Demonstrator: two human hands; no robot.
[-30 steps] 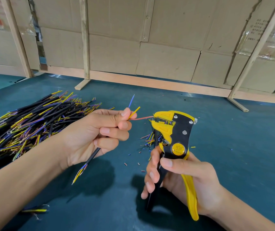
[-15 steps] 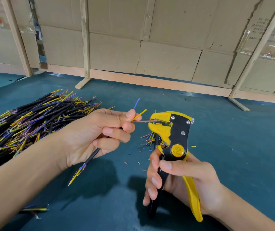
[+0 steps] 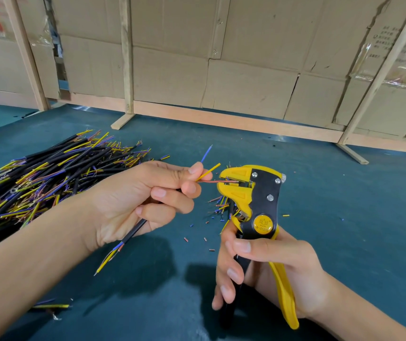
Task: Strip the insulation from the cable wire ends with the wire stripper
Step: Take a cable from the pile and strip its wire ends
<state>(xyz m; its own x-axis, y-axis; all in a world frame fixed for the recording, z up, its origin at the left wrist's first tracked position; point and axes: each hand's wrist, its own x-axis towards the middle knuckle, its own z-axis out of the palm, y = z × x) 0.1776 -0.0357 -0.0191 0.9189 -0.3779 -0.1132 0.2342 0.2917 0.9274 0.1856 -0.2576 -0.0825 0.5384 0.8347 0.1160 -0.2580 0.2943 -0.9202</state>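
A person's left hand [image 3: 142, 200] curls around a short black-sheathed cable [image 3: 133, 233] above a dark teal, felt-like surface [image 3: 344, 193], thumb and forefinger pinching the three thin cores that fan out of its upper end: a blue wire [image 3: 206, 153] pointing up, a yellow wire [image 3: 209, 171] angled up to the right, and a reddish-brown wire [image 3: 213, 182] running level into the head of a wire stripper [image 3: 258, 200]. The cable's lower end juts from under the palm, its own coloured cores splaying toward the surface. The right hand [image 3: 270, 269] grips the stripper upright, thumb laid across the black body just under a round yellow-orange badge, fingers wrapped on the black handle while the curved yellow handle stands off past the heel of the palm. The tool's yellow plastic jaws sit slightly parted around the reddish wire, whose tip lies between them; whether the blades bite cannot be told. Three bright metal rivets stud the black steel plate. To the left lies a heap of cut cables [image 3: 44, 173], matte black sleeves bristling with yellow, blue and brown tips. Small snipped tubes of insulation [image 3: 205, 239] dot the surface between the hands, and a few more cable ends [image 3: 220, 205] lie just behind the stripper. A loose yellow-and-blue offcut [image 3: 51, 305] rests near the left forearm. Corrugated cardboard panels [image 3: 246, 89] braced with pale wooden battens [image 3: 127, 57] wall off the back.
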